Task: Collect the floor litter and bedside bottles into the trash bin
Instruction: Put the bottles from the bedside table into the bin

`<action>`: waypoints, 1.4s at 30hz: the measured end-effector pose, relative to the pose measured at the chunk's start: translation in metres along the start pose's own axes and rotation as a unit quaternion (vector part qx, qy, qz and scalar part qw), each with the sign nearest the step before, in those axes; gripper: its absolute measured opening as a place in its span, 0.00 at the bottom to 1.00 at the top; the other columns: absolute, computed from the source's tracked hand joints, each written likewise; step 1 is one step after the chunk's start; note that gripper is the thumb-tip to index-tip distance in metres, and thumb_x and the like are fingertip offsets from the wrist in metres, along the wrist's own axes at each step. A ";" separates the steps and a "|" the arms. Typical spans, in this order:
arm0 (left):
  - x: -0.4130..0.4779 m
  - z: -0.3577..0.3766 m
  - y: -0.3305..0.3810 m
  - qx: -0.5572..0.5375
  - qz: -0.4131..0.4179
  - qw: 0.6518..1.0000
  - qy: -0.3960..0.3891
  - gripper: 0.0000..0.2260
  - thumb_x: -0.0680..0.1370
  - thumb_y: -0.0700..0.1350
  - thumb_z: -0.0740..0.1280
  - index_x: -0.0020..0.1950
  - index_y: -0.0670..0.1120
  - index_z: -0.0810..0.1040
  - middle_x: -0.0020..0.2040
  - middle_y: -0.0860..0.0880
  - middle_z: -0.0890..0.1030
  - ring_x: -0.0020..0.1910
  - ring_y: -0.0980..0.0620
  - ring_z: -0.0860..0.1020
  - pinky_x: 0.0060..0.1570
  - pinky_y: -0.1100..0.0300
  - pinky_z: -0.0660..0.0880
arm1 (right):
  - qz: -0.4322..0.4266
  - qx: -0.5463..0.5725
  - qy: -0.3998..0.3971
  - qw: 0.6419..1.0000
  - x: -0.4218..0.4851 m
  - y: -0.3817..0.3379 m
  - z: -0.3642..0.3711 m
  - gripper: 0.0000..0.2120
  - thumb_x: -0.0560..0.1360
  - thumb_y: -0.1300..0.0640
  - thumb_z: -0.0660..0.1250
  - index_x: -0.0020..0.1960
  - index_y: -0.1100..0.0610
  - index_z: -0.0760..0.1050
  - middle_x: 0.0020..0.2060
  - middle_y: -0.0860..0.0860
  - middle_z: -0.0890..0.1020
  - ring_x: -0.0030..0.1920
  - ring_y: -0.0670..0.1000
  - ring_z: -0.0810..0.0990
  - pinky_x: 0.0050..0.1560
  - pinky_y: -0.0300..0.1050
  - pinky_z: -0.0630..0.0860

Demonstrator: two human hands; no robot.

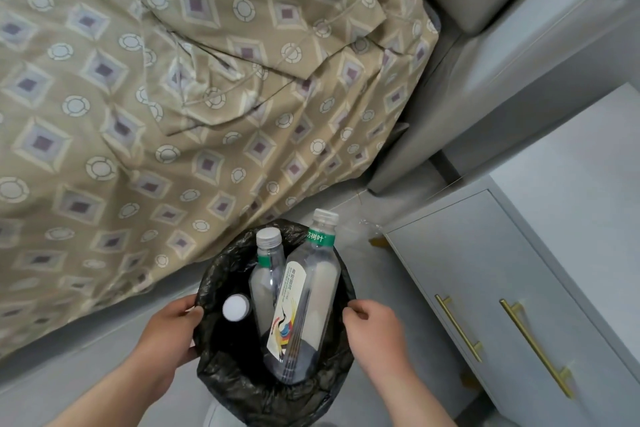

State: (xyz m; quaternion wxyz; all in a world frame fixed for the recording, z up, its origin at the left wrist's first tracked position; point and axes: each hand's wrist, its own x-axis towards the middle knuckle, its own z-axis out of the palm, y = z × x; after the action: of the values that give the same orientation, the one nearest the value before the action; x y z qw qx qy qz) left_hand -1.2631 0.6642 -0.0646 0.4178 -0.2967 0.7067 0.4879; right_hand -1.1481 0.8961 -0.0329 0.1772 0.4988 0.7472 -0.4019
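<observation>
On the floor between the bed and the drawer cabinet, the trash bin with its black liner is held from both sides. The left hand grips the bin's left rim, thumb hooked over the plastic, and the right hand pinches the right rim with curled fingers. Three bottles stand inside. The tall clear bottle, with a bird on its label, leans against the far edge, its neck poking above the rim. A shorter bottle with a silver cap sits touching its left side. Near the left rim only the white cap of the third shows. The patterned bedspread hangs down just behind the bin. Brass handles run along the cabinet's drawers.
</observation>
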 end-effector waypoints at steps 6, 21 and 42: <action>-0.008 0.005 0.015 -0.062 0.012 0.998 0.018 0.12 0.82 0.39 0.56 0.61 0.44 0.76 0.52 0.44 0.79 0.51 0.44 0.75 0.52 0.49 0.72 | 0.040 0.150 -0.011 0.988 0.012 0.002 -0.009 0.18 0.78 0.56 0.64 0.66 0.57 0.74 0.60 0.51 0.79 0.57 0.48 0.76 0.59 0.40 0.69; -0.008 0.017 -0.003 -0.061 -0.002 0.994 0.093 0.09 0.80 0.41 0.63 0.59 0.41 0.77 0.46 0.44 0.81 0.40 0.48 0.78 0.38 0.57 0.73 | 0.084 0.202 -0.006 0.976 0.026 0.012 0.022 0.13 0.77 0.54 0.62 0.46 0.63 0.78 0.45 0.64 0.82 0.48 0.63 0.81 0.50 0.54 0.78; -0.389 -0.017 0.185 -0.031 0.056 0.995 -0.072 0.04 0.78 0.38 0.65 0.44 0.40 0.74 0.37 0.41 0.73 0.36 0.46 0.72 0.37 0.56 0.71 | 0.066 0.378 0.063 0.921 -0.277 -0.106 -0.297 0.07 0.76 0.59 0.66 0.45 0.62 0.80 0.41 0.58 0.84 0.45 0.58 0.81 0.52 0.54 0.76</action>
State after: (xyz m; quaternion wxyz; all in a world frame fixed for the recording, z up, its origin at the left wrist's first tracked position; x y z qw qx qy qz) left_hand -1.2369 0.7168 0.3624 0.4299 -0.2336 0.6747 0.5527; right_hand -1.0800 0.9407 0.3784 -0.0459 0.6012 0.5143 -0.6099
